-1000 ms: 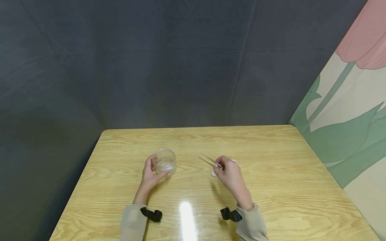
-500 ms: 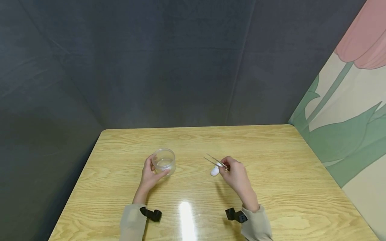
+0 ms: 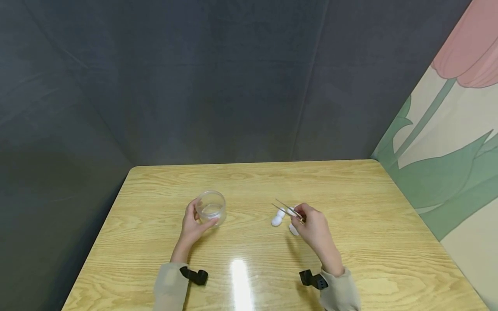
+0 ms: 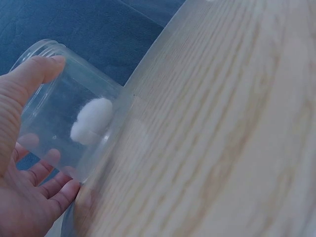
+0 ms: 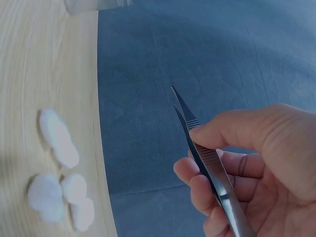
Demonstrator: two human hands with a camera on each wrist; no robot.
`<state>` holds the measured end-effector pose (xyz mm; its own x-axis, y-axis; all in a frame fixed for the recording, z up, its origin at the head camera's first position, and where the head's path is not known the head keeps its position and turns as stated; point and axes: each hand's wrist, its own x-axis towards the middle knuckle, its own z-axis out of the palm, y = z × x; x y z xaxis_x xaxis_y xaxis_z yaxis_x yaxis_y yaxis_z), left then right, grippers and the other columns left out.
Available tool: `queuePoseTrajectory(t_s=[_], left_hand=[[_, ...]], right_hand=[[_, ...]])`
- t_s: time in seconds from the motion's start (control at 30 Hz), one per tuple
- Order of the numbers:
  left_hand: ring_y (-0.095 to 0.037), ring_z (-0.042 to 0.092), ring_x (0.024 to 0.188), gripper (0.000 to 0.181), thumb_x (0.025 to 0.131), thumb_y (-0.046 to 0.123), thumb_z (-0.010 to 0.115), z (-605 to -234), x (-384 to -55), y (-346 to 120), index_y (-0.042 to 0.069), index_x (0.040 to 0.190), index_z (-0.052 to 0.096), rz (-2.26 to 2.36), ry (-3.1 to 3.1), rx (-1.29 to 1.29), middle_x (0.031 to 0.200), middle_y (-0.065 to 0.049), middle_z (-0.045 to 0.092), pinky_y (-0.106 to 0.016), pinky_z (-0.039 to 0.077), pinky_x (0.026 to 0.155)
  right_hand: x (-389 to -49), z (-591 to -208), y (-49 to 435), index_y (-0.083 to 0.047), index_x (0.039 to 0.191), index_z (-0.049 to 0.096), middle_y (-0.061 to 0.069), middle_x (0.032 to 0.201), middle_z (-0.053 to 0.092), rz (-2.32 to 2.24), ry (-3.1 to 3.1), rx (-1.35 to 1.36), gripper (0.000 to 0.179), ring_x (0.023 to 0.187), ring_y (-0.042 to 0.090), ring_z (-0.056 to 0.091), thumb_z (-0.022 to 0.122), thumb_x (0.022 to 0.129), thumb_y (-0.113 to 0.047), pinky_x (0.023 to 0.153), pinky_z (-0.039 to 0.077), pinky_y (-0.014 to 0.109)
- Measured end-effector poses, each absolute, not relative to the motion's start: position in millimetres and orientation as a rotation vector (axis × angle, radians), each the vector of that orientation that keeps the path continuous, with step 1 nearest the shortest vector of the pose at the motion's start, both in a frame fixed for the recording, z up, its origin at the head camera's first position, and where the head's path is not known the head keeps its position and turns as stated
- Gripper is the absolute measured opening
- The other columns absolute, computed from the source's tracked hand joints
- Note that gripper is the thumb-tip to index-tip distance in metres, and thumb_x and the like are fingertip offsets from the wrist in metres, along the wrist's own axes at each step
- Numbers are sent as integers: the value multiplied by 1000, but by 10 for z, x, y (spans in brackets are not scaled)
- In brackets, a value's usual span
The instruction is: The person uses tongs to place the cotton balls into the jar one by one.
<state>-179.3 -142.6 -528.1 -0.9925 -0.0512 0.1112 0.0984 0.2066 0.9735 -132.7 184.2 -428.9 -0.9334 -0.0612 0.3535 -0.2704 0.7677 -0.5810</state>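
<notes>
The left hand (image 3: 196,227) grips a clear, round, plastic-looking jar (image 3: 213,206), mouth upward, at that hand's 1 o'clock; whether its base touches the pale yellow wood-grain table (image 3: 241,185) cannot be told. The right hand (image 3: 314,227) pinches slim silver metal tweezers (image 5: 217,177), aimed at 10 o'clock, their tips apart with nothing between them.

Around the tweezers, from the right hand's 9 to 11 o'clock, three fluffy white cotton clumps (image 5: 59,139) lie near one another on the table, none touched by the tips. Well apart from them, towards 9 o'clock, is the jar, with a white cotton wad (image 4: 93,121) inside near its base.

The step in hand looks like lining up the tweezers for another load of cotton for the jar. The next move seems to call for lowering the tips astride one clump, squeezing just enough to hold the soft fibre, and keeping the jar steady.

Beyond, at 12 o'clock, hangs a dark blue-grey cloth backdrop (image 3: 218,86)
</notes>
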Motion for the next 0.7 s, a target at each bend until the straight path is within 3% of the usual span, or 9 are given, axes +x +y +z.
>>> queuePoseTrajectory(t_s=[0.7], left_hand=[[-32,38,123,87,69,7,83,-5289,-1803,-1441,5,139,32,-1906,-2358,-43,138,-17,37,-45,32,99]], right_hand=[[-1242,-4359,2065,3,84,62,11,72,64,902,-2682,203,11,62,18,57,68,76,3,54,45,32]])
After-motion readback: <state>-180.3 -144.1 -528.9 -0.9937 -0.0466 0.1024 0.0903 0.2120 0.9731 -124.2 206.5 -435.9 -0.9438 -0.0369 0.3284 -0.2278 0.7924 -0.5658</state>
